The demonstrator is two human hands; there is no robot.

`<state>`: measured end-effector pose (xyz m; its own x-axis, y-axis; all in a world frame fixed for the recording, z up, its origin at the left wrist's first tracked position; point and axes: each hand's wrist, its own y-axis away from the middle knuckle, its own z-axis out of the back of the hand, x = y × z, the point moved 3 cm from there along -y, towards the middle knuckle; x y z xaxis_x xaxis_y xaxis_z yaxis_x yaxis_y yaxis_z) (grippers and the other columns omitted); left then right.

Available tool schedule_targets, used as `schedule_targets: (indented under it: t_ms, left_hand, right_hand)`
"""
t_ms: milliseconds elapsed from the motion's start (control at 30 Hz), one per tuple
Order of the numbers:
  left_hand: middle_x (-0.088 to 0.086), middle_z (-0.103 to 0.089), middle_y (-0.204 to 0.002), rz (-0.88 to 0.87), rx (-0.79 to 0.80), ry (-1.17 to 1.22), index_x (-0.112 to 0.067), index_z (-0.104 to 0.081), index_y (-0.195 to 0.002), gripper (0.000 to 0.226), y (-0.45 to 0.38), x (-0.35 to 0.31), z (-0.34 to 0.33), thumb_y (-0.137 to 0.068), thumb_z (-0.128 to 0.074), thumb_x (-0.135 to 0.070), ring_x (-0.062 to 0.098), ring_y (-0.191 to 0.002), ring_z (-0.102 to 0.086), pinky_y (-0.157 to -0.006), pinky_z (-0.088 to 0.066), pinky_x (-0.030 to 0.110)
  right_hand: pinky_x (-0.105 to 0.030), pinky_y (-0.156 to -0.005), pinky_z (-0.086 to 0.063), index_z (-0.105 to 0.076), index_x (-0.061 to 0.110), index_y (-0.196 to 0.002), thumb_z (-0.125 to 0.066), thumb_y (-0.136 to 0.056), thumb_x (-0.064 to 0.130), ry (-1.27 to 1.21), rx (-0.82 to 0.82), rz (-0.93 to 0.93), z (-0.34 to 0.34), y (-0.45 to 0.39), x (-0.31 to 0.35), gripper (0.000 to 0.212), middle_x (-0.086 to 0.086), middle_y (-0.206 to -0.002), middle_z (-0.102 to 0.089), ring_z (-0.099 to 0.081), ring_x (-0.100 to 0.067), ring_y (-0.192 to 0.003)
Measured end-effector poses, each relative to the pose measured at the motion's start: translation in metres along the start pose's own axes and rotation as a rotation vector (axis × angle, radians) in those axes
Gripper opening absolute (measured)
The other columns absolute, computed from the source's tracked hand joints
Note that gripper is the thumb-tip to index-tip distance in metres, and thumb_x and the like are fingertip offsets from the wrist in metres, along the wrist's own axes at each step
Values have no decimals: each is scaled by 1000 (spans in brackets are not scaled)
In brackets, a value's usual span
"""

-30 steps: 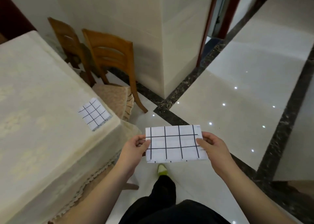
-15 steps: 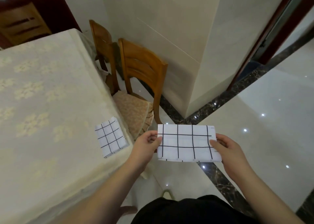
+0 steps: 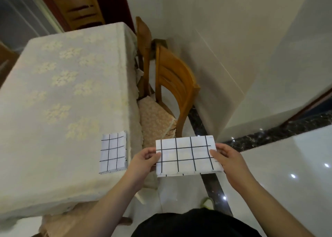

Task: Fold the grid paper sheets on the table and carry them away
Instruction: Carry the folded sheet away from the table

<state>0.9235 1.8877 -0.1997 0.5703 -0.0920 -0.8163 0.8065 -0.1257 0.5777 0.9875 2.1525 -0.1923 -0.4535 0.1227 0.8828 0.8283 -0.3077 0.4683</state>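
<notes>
The table (image 3: 53, 96) now fills more of the view. The left hand (image 3: 142, 162) and right hand (image 3: 227, 158) pinch the folded grid sheet (image 3: 186, 155) by its ends. A second folded sheet (image 3: 113, 152) lies near the table edge, beside the chair (image 3: 172, 85).

hands (image 3: 186, 162) pinching folded grid paper (image 3: 186, 155)

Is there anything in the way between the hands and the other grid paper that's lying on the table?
Nothing visible blocks it. The folded sheet on the table lies near the table's edge, just beside the left hand. But both hands, left and right hand, are busy pinching the held sheet.
</notes>
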Motion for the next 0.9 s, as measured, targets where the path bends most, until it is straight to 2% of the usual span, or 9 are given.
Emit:
schedule_targets:
  t_ms: [67,167,233,367,533,667,767,900]
  left_hand:
    - [21,-72,-103,11,-64,32,-4,-66,-109,18,0,-3,-7,-93,-63,-10,27,-86,-69,-73,-58,33]
    - [21,-72,-105,11,-181,112,-5,-66,-108,17,0,-5,-7,-93,-64,-10,30,-88,-69,-86,-55,45]
    - [20,-72,-105,8,-254,154,-5,-66,-109,17,2,-4,-4,-93,-63,-10,32,-90,-69,-88,-54,48]
    - [18,-73,-101,5,-383,236,-6,-66,-107,15,7,5,13,-93,-63,-10,27,-84,-69,-80,-56,42]
    - [13,-70,-94,17,-557,353,-9,-65,-102,10,2,19,42,-92,-65,-10,23,-79,-68,-71,-55,35]
    - [9,-70,-93,33,-664,414,-16,-62,-100,10,-10,28,67,-91,-67,-15,22,-81,-66,-77,-56,40]
    - [7,-68,-88,45,-714,446,-13,-62,-105,15,-15,33,82,-91,-67,-15,20,-79,-65,-68,-56,32]
    - [6,-66,-85,81,-755,430,-13,-61,-104,12,-15,43,100,-92,-65,-14,18,-78,-64,-63,-54,24]
  right_hand:
    - [-27,-69,-57,-65,20,-115,-64,-91,15,28,66,-13,2,-20,11,24,0,-102,-73,-72,-14,-87]
    - [-23,-62,-54,-62,26,-110,-62,-93,16,80,180,-11,-6,-46,28,20,4,-100,-72,-71,-12,-85]
    - [-23,-60,-54,-61,28,-110,-61,-94,17,127,261,-9,-17,-62,36,20,5,-101,-71,-70,-12,-86]
    - [-28,-69,-58,-63,27,-111,-63,-92,18,185,369,-18,-51,-90,44,21,4,-106,-72,-71,-13,-90]
    - [-24,-63,-57,-63,19,-115,-63,-93,13,271,493,-38,-107,-118,48,23,0,-104,-72,-72,-14,-86]
    - [-23,-61,-55,-62,19,-116,-64,-92,13,362,547,-26,-155,-138,51,24,0,-104,-70,-70,-16,-88]
    - [-28,-68,-53,-61,18,-119,-65,-92,14,443,599,-28,-188,-152,54,28,-2,-106,-68,-68,-20,-93]
    - [-33,-72,-54,-61,12,-117,-65,-91,10,488,663,-24,-230,-165,56,27,-7,-105,-67,-67,-24,-91]
